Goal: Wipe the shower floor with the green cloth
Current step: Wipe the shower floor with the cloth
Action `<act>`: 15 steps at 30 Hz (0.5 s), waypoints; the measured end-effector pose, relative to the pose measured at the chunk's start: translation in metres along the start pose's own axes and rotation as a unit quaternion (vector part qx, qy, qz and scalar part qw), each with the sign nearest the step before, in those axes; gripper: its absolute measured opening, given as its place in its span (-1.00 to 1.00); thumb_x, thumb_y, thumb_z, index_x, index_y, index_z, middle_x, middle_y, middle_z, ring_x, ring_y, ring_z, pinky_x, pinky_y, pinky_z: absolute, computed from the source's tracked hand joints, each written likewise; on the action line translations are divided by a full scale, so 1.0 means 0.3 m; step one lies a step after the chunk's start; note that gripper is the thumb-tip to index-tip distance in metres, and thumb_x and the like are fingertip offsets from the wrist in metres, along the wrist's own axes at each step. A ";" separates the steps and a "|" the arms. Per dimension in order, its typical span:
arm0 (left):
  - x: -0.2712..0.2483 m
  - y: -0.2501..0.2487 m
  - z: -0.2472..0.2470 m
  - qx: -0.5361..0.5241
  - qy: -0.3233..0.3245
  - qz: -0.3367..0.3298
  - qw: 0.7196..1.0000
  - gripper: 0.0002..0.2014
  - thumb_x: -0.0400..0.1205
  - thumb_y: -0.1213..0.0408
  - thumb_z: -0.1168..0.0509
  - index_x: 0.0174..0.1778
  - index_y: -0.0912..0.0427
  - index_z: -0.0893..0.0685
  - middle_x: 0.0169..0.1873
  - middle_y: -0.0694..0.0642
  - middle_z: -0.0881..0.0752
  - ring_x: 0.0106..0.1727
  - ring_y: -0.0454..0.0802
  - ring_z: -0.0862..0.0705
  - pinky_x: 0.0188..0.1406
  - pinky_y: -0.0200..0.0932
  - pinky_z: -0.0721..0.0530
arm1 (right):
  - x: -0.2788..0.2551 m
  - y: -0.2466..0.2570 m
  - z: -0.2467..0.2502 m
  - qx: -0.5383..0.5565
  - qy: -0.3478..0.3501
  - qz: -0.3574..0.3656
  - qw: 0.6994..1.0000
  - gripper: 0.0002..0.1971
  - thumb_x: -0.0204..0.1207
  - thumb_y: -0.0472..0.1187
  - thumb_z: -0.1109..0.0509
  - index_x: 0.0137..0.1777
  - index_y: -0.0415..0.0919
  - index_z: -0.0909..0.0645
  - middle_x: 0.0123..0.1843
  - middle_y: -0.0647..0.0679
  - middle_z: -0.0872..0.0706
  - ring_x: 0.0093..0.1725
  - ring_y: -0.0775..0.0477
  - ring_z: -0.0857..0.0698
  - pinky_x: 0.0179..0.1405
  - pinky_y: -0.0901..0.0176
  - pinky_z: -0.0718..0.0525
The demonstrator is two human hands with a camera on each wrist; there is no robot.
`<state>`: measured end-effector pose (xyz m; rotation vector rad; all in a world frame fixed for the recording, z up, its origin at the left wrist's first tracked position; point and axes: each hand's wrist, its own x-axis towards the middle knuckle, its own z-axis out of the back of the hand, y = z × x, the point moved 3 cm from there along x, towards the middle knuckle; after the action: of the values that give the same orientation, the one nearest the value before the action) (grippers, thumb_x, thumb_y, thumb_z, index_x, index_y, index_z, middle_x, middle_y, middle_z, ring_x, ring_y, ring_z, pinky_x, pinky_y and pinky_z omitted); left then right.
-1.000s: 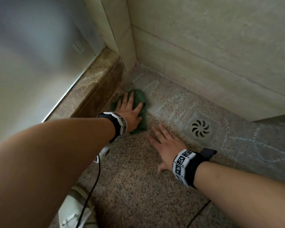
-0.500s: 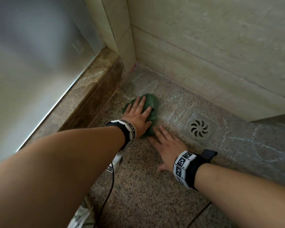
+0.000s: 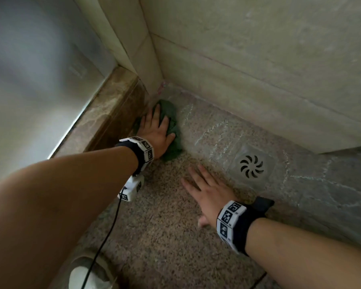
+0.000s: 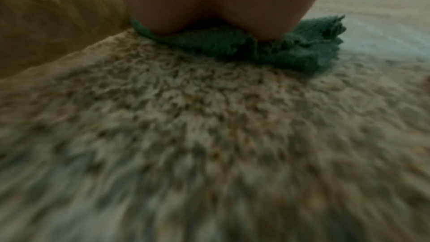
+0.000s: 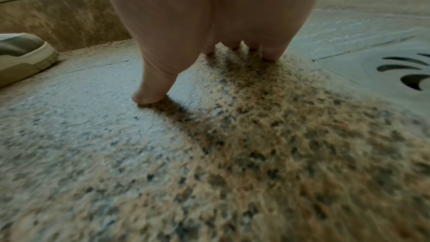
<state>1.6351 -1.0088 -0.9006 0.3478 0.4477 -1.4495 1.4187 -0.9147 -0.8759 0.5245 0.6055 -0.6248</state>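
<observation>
Green cloth (image 3: 172, 130): pinned to the stone under the left hand (image 3: 156, 134), fingers straight and spread over it, palm pressing down, nothing curled round the fabric. Sits now at the far left of the shower floor (image 3: 165, 226), hard against the brown marble curb (image 3: 113, 105) and close to the corner. Half a second back, lay nearer and further right, almost touching the right hand (image 3: 206, 192). Reads as a stroke pushed outward into the corner: wiping well under way, with the edge strip now getting its pass. Bunches out from beneath the heel of the palm in the left wrist view, thick and crumpled on its right side.

Right hand: flat on bare stone, fingers straight and apart, holding nothing, seemingly only bracing. Same spot as before, now apart from the cloth.

Floor: speckled granite, rough-looking. Pale whitish streaks (image 3: 213, 132) across the far strip, from beside the cloth past the swirl-slotted drain (image 3: 251, 166) and on to the right; probably residue still to wipe. Drain just right of the right hand's fingertips.

Beyond: beige wall tiles (image 3: 258, 59) meeting at the corner, frosted glass panel (image 3: 40, 80) above the curb at left. Near edge: pale shoe (image 3: 88, 276), crossed by a black cable (image 3: 106, 236) from the left wrist rig.
</observation>
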 end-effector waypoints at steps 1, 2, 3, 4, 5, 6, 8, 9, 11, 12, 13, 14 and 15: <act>0.019 -0.001 0.006 0.003 -0.006 -0.003 1.000 -0.31 0.77 -0.17 0.06 0.75 0.15 -0.02 0.70 0.28 0.35 0.71 0.31 0.33 0.67 0.26 0.21 | 0.000 -0.001 -0.001 0.003 0.001 0.000 1.000 0.30 0.34 0.28 -0.56 0.69 0.07 0.45 0.67 0.00 0.58 0.65 -0.20 0.51 0.64 -0.11 0.31; 0.039 -0.007 0.016 0.005 -0.014 -0.005 1.000 -0.31 0.77 -0.16 0.07 0.75 0.15 -0.03 0.70 0.29 0.34 0.71 0.32 0.33 0.69 0.26 0.21 | -0.001 -0.002 -0.002 0.006 0.000 0.001 1.000 0.30 0.34 0.27 -0.56 0.69 0.08 0.46 0.65 0.01 0.60 0.65 -0.19 0.52 0.63 -0.10 0.32; 0.061 -0.016 0.027 0.004 -0.022 -0.004 1.000 -0.31 0.77 -0.16 0.07 0.75 0.16 -0.04 0.70 0.30 0.33 0.70 0.32 0.33 0.69 0.26 0.21 | -0.002 -0.003 -0.003 0.011 -0.003 0.003 1.000 0.30 0.34 0.26 -0.56 0.69 0.08 0.46 0.62 0.03 0.63 0.64 -0.19 0.53 0.62 -0.08 0.35; 0.081 -0.027 0.038 0.000 -0.030 0.000 1.000 -0.32 0.77 -0.15 0.07 0.74 0.17 -0.04 0.71 0.30 0.31 0.70 0.32 0.33 0.69 0.26 0.22 | -0.002 -0.002 -0.005 0.016 -0.006 0.004 1.000 0.29 0.34 0.26 -0.56 0.69 0.08 0.46 0.59 0.05 0.65 0.64 -0.18 0.53 0.58 -0.06 0.38; 0.101 -0.039 0.048 -0.003 -0.040 0.005 0.999 -0.32 0.77 -0.14 0.06 0.74 0.18 -0.05 0.71 0.31 0.30 0.70 0.32 0.33 0.68 0.26 0.22 | -0.001 -0.003 -0.008 0.022 -0.010 0.004 1.000 0.30 0.34 0.25 -0.57 0.69 0.08 0.45 0.56 0.06 0.67 0.64 -0.18 0.53 0.53 -0.04 0.42; 0.118 -0.054 0.055 -0.003 -0.048 0.010 0.999 -0.32 0.77 -0.14 0.05 0.74 0.19 -0.06 0.71 0.31 0.28 0.70 0.32 0.33 0.68 0.27 0.22 | 0.001 -0.005 -0.010 0.027 -0.014 0.005 1.000 0.30 0.33 0.24 -0.57 0.69 0.08 0.45 0.53 0.06 0.69 0.64 -0.17 0.53 0.50 -0.03 0.44; 0.137 -0.076 0.058 -0.001 -0.055 0.021 0.998 -0.32 0.77 -0.14 0.05 0.74 0.19 -0.07 0.72 0.31 0.26 0.70 0.33 0.33 0.67 0.29 0.21 | 0.002 -0.007 -0.013 0.033 -0.019 0.006 0.999 0.30 0.32 0.24 -0.58 0.69 0.09 0.44 0.50 0.07 0.71 0.64 -0.16 0.54 0.52 -0.04 0.43; 0.140 -0.080 0.056 -0.003 -0.055 0.025 0.998 -0.32 0.77 -0.14 0.05 0.74 0.18 -0.07 0.72 0.31 0.26 0.70 0.33 0.33 0.67 0.30 0.20 | 0.003 -0.008 -0.015 0.035 -0.018 0.006 0.999 0.31 0.32 0.24 -0.58 0.69 0.10 0.44 0.49 0.08 0.71 0.64 -0.16 0.54 0.55 -0.05 0.41; 0.135 -0.085 0.060 -0.007 -0.053 0.027 0.998 -0.31 0.76 -0.14 0.03 0.74 0.17 -0.08 0.72 0.32 0.25 0.70 0.36 0.32 0.65 0.33 0.19 | 0.006 -0.012 -0.018 0.035 -0.015 0.008 0.999 0.31 0.32 0.25 -0.58 0.69 0.10 0.45 0.49 0.08 0.71 0.64 -0.16 0.54 0.57 -0.05 0.39; 0.129 -0.096 0.061 -0.005 -0.047 0.017 0.999 -0.31 0.75 -0.14 0.02 0.73 0.17 -0.09 0.71 0.32 0.26 0.70 0.37 0.32 0.64 0.34 0.18 | 0.008 -0.013 -0.019 0.034 -0.015 0.009 0.999 0.31 0.32 0.25 -0.58 0.69 0.10 0.45 0.49 0.07 0.71 0.64 -0.16 0.54 0.56 -0.05 0.39; 0.121 -0.120 0.060 0.002 -0.036 -0.004 0.999 -0.31 0.75 -0.15 0.01 0.74 0.16 -0.08 0.71 0.33 0.27 0.70 0.38 0.32 0.64 0.35 0.18 | 0.011 -0.013 -0.020 0.032 -0.015 0.010 0.999 0.31 0.31 0.26 -0.58 0.69 0.10 0.45 0.50 0.07 0.71 0.64 -0.17 0.54 0.55 -0.04 0.39; 0.107 -0.158 0.055 0.011 -0.024 -0.032 0.999 -0.30 0.75 -0.15 0.00 0.74 0.15 -0.07 0.70 0.33 0.30 0.70 0.38 0.32 0.64 0.34 0.20 | 0.011 -0.012 -0.020 0.030 -0.015 0.010 0.999 0.31 0.31 0.26 -0.58 0.69 0.10 0.45 0.53 0.06 0.70 0.64 -0.18 0.53 0.55 -0.04 0.39; 0.090 -0.203 0.045 0.022 -0.013 -0.061 0.998 -0.30 0.75 -0.15 -0.01 0.74 0.15 -0.06 0.70 0.33 0.32 0.69 0.37 0.34 0.65 0.33 0.22 | 0.012 -0.013 -0.018 0.028 -0.015 0.009 0.999 0.31 0.31 0.27 -0.58 0.70 0.10 0.43 0.58 0.05 0.67 0.65 -0.18 0.52 0.56 -0.04 0.38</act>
<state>1.5775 -1.0447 -0.8998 0.3404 0.4225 -1.5818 1.4165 -0.9153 -0.8832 0.5707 0.5556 -0.6329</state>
